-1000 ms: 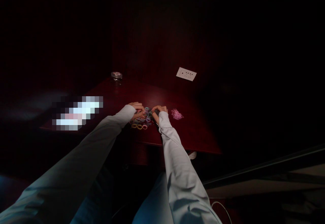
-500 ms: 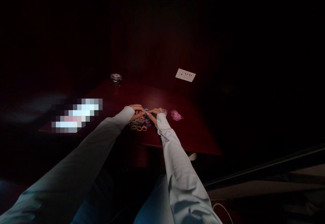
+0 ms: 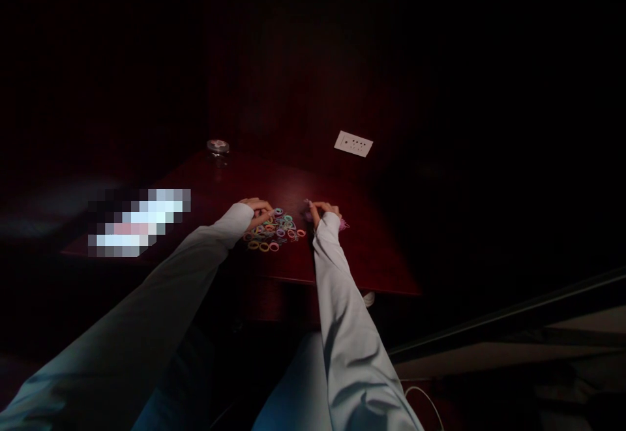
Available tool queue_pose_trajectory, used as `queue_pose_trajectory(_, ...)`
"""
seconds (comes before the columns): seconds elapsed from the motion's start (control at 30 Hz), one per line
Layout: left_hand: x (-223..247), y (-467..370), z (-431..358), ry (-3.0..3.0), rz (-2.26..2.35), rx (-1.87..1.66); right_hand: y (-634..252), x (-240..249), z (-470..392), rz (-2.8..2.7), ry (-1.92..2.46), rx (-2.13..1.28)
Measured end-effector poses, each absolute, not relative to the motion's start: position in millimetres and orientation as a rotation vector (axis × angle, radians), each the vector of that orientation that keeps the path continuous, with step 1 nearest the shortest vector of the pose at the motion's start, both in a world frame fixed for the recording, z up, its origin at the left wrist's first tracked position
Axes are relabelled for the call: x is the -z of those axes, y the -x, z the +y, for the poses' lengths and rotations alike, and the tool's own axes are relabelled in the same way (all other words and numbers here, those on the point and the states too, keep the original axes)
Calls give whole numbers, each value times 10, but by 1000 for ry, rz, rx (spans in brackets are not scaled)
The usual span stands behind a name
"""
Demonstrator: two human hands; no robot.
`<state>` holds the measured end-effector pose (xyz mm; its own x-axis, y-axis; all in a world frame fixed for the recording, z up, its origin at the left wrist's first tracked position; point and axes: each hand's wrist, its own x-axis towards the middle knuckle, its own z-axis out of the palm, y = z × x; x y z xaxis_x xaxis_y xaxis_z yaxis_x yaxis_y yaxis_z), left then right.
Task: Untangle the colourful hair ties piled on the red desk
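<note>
A pile of small coloured hair ties is spread on the dark red table. My left hand lies at the pile's left edge, thumb and fingertips brought together; whether something is between them is too small to tell. On the other side of the pile, a little apart from it, my right hand pinches thumb against forefinger, with a tiny pale thing at the tips that I cannot make out. Behind that hand a pink stringy heap shows in part. Long pale sleeves cover both arms.
A round lidded container stands at the table's back left. A bright, pixelated patch covers the left side. On the back panel sits a white socket plate. A white cable hangs at lower right.
My hands were together over the pile and are now apart. The right one has moved right, uncovering more hair ties and hiding part of the pink heap. The view has shifted slightly.
</note>
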<state>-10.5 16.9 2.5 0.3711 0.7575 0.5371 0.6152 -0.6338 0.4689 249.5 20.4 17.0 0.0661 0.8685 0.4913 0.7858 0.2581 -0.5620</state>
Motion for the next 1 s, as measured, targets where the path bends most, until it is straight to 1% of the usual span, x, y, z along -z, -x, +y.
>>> queue_pose_trajectory(0.13,-61,100,162,-2423,1311,-1087,-2696,-133,265,-1601,1699,-83)
queue_pose_trajectory(0.3,-107,80,113,-2395,1395,-1050,-2650,-96,241,-1584,1778,-43)
queue_pose_trajectory(0.5,-201,96,51,-2200,1757,-1204,-2577,-193,165,-1344,1927,-14)
queue_pose_trajectory(0.63,-250,107,42,-2064,1882,-1299,-2565,-207,135,-1389,1878,-30)
queue_pose_trajectory(0.8,-240,88,41,-2135,1831,-1238,-2526,-179,111,-1568,1781,-28)
queue_pose_trajectory(1.0,-159,94,44,-2426,1555,-1047,-2405,-187,78,-1704,1733,39)
